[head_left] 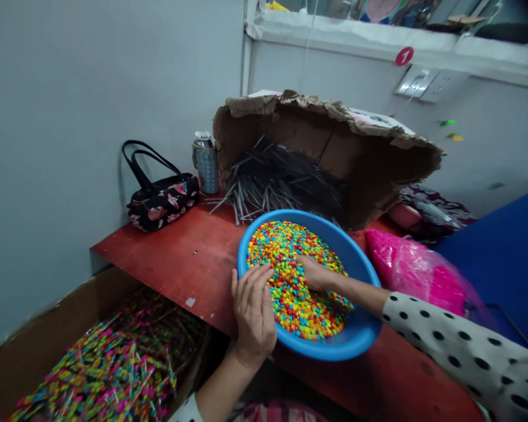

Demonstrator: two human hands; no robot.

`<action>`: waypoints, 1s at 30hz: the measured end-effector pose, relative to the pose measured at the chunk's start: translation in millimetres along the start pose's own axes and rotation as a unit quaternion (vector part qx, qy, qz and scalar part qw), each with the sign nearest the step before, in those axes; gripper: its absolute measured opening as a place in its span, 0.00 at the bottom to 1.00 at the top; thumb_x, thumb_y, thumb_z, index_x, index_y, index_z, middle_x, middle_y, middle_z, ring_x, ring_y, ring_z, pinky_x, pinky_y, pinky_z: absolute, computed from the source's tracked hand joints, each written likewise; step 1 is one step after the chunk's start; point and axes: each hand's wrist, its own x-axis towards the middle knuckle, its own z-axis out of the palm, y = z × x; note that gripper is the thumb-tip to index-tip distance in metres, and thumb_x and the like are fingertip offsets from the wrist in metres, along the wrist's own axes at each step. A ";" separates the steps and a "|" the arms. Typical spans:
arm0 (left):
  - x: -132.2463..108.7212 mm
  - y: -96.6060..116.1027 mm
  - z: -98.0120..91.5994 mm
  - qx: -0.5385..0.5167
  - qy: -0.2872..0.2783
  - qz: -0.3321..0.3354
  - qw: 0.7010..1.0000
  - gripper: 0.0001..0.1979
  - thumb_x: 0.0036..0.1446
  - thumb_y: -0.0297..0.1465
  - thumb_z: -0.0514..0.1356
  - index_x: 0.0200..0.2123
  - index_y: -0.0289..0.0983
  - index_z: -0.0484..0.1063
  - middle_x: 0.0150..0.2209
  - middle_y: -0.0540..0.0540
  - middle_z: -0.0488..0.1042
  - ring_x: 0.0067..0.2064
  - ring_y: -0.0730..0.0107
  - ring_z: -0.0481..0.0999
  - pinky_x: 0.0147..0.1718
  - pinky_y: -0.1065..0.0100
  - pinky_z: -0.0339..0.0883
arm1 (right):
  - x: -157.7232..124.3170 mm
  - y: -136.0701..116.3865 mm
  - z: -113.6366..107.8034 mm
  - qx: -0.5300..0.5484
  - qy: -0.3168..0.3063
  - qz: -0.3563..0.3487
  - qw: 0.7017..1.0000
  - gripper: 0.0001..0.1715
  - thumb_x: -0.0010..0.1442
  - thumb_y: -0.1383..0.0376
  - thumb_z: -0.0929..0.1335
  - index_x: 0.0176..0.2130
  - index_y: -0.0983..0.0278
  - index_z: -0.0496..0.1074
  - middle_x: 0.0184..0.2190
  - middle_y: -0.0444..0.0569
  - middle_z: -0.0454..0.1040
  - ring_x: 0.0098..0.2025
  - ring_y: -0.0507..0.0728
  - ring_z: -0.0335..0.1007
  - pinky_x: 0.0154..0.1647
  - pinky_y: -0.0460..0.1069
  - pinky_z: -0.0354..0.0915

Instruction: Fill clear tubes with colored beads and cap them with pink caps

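Pieces, small, glossy and many-coloured (pixel 290 310), lie heaped in a round blue plastic basin (pixel 355 258) on a red-topped desk (pixel 180 252), as a person works through them with bare hands. Sifting of this kind would seem to go best with the left hand (pixel 255 310) bracing the rim while the right moves slowly and low, keeping the loose load away from the edge; a quick sweep could well spill some over the side. The basin stands directly before a torn brown cardboard box (pixel 325 135) of thin clear sticks (pixel 264 176), so steady pressure on the rim should help keep the two from knocking.

The right hand (pixel 312 272), its forearm reaching in across the basin's right rim from a white sleeve with black dots (pixel 444 334), dips into the heap, its fingertips buried; how far they are closed, and on what, cannot be told. The left hand lies loosely open, back up, fingers lightly bent over the near-left rim, with no piece visible in its grasp.
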 end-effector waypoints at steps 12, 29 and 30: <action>0.1 0.1 0.0 0.006 -0.001 -0.003 1.000 0.17 0.60 0.24 0.46 0.50 0.40 0.65 0.50 0.44 0.71 0.55 0.65 0.66 0.61 0.49 0.43 | -10.8 0.3 -28.5 0.236 -0.007 -0.015 0.972 0.16 0.38 0.68 0.68 0.32 0.65 0.67 0.20 0.38 0.62 0.20 0.48 0.55 0.18 0.44 0.52; 1.3 1.3 0.3 0.018 0.006 -0.004 1.000 0.15 0.60 0.24 0.48 0.49 0.39 0.65 0.48 0.44 0.72 0.53 0.65 0.67 0.61 0.51 0.44 | -27.7 -12.0 -23.8 0.348 -0.034 -0.039 0.936 0.21 0.36 0.70 0.70 0.35 0.65 0.67 0.29 0.43 0.71 0.31 0.54 0.65 0.29 0.46 0.61; 1.6 1.2 0.4 0.023 0.005 -0.006 1.000 0.15 0.60 0.25 0.48 0.48 0.39 0.65 0.47 0.44 0.72 0.54 0.65 0.66 0.61 0.51 0.44 | -30.1 -11.1 -27.3 0.404 -0.044 -0.044 0.912 0.18 0.37 0.68 0.70 0.33 0.65 0.67 0.28 0.43 0.71 0.29 0.53 0.65 0.28 0.46 0.61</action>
